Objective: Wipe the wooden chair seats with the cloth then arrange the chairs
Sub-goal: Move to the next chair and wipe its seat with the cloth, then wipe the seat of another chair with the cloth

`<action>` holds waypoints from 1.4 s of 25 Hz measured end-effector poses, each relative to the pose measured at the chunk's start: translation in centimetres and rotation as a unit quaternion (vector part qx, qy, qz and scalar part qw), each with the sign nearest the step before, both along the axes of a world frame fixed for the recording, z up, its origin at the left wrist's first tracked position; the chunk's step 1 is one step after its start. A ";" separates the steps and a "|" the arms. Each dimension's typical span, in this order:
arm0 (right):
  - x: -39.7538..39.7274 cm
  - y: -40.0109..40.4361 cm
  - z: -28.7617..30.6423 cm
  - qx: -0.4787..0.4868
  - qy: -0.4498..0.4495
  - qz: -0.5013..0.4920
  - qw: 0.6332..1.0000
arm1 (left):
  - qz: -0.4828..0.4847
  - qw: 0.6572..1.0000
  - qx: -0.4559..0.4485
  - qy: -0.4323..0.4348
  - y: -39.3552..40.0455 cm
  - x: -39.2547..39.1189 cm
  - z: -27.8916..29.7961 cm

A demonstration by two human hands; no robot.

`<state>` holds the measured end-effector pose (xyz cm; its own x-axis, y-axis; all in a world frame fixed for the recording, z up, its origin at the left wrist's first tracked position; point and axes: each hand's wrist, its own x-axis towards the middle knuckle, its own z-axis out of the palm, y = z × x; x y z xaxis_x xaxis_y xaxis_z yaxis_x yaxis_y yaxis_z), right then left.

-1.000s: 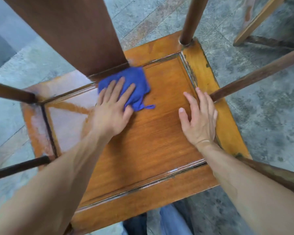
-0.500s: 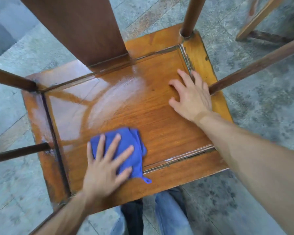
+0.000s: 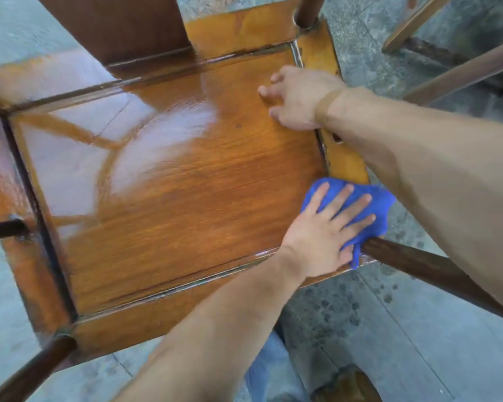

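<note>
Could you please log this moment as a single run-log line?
step: wiping seat | left hand: flat on blue cloth, near-right corner | right hand: resting on chair seat

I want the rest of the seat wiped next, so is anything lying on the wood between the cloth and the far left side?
Nothing visible does. The left hand presses the blue cloth at the seat's near right corner; the right hand rests farther back on the right.

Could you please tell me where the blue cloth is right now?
In the head view, the blue cloth lies at the seat's near right corner, pressed under the left hand, beside the dark post.
</note>
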<state>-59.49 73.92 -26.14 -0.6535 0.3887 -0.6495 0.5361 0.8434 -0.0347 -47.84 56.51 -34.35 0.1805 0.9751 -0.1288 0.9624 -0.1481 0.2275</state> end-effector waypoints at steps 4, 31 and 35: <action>2.3 -1.5 -0.7 0.009 -0.010 -0.044 0.999 | -0.084 0.996 0.016 -0.018 -9.1 -5.8 -0.3; 13.1 -25.1 -0.8 -0.155 0.061 -0.224 0.960 | 0.506 0.801 -0.213 -0.241 -23.3 -9.2 7.4; 14.5 -24.6 2.3 -0.270 0.149 -0.355 0.883 | 0.546 0.717 -0.119 -0.417 -23.3 -9.8 11.2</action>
<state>-44.97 49.27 -23.83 -0.5422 0.4560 -0.7058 0.8224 0.1156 -0.5571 -57.66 33.20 -23.17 -0.5629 0.5623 -0.6058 -0.0100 0.7282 0.6853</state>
